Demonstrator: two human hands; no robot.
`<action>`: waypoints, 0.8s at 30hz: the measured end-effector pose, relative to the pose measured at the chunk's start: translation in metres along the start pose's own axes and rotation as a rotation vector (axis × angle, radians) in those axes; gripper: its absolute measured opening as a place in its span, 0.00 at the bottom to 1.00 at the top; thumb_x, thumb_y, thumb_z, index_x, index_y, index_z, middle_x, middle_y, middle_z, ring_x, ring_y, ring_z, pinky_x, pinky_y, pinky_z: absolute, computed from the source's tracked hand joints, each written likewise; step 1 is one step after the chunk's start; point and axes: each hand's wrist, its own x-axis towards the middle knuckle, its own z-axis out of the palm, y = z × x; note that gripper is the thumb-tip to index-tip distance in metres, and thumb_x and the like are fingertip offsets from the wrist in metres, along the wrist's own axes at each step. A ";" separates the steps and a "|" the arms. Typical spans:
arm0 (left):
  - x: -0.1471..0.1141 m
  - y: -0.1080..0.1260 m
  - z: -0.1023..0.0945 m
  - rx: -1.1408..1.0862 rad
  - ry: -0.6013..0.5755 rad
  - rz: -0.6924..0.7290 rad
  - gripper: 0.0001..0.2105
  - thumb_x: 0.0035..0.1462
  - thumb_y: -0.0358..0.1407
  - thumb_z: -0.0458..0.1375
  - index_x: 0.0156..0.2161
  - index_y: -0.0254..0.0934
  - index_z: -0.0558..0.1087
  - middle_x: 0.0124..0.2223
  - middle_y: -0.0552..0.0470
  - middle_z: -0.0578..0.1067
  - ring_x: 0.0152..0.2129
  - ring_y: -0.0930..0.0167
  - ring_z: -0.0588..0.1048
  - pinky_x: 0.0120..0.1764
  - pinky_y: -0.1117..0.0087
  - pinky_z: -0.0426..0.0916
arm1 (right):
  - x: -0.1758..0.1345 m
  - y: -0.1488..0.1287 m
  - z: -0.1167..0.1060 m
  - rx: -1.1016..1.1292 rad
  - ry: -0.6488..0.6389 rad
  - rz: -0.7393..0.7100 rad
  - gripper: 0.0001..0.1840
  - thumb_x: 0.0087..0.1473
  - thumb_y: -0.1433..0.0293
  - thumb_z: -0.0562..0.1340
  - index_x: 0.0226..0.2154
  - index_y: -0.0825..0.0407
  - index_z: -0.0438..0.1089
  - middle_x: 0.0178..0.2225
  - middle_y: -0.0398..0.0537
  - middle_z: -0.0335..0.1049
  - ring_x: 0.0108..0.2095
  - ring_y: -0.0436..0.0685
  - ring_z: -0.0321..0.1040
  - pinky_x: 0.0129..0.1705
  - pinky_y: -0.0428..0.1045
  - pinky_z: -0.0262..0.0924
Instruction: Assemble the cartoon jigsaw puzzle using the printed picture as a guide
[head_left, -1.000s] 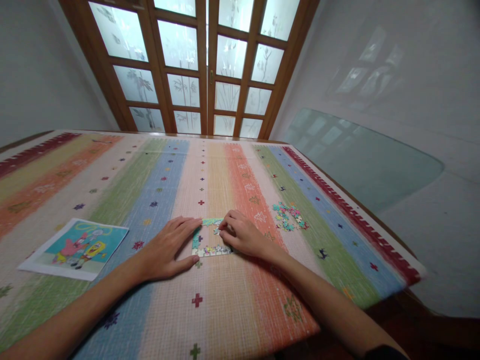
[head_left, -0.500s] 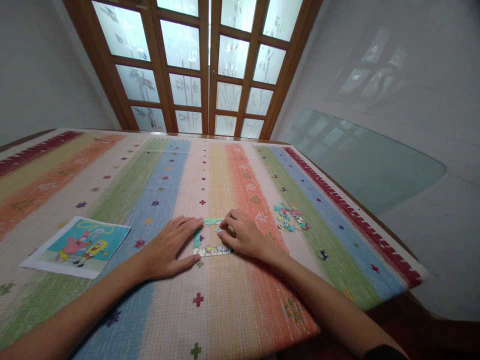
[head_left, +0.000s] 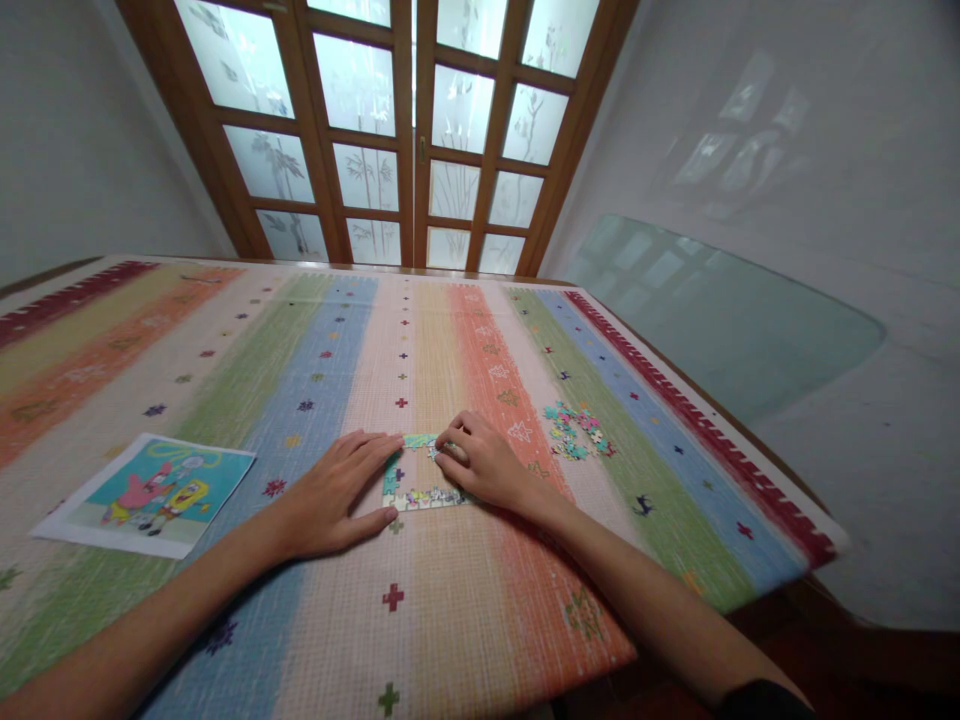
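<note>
In the head view, the left hand (head_left: 330,498) lies flat, thumb spread wide, at the left side of the puzzle frame (head_left: 421,499) on the tabletop (head_left: 457,610) — the right hand (head_left: 484,465) curls over its right side, fingers narrow, whether on a piece I can't tell — loose pieces (head_left: 590,425) farther right

Puzzle border (head_left: 420,499): flat, joined; teal-green far and left sides, paler multicoloured near side; right side hidden, perhaps open. Loose puzzle pieces (head_left: 596,434): small, teal and pink, ragged cluster to right.
</note>
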 end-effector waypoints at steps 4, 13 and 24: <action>0.001 0.000 0.000 -0.010 -0.002 -0.009 0.33 0.66 0.48 0.56 0.70 0.39 0.52 0.65 0.39 0.69 0.60 0.53 0.68 0.62 0.46 0.61 | -0.001 0.000 0.001 -0.054 0.006 -0.010 0.07 0.65 0.68 0.61 0.36 0.51 0.74 0.40 0.52 0.70 0.42 0.59 0.65 0.45 0.54 0.61; 0.000 0.001 0.000 -0.024 -0.009 -0.018 0.34 0.66 0.48 0.56 0.71 0.40 0.52 0.65 0.40 0.69 0.60 0.53 0.68 0.64 0.47 0.60 | 0.000 -0.004 0.000 -0.124 -0.002 -0.031 0.11 0.67 0.66 0.60 0.34 0.53 0.74 0.39 0.54 0.70 0.42 0.60 0.63 0.45 0.54 0.60; 0.000 0.000 -0.001 -0.022 -0.002 -0.010 0.34 0.66 0.48 0.57 0.71 0.42 0.51 0.65 0.40 0.69 0.59 0.53 0.69 0.63 0.47 0.60 | 0.001 -0.005 -0.010 -0.073 -0.027 -0.042 0.08 0.64 0.65 0.61 0.40 0.51 0.74 0.42 0.55 0.71 0.44 0.62 0.65 0.48 0.57 0.63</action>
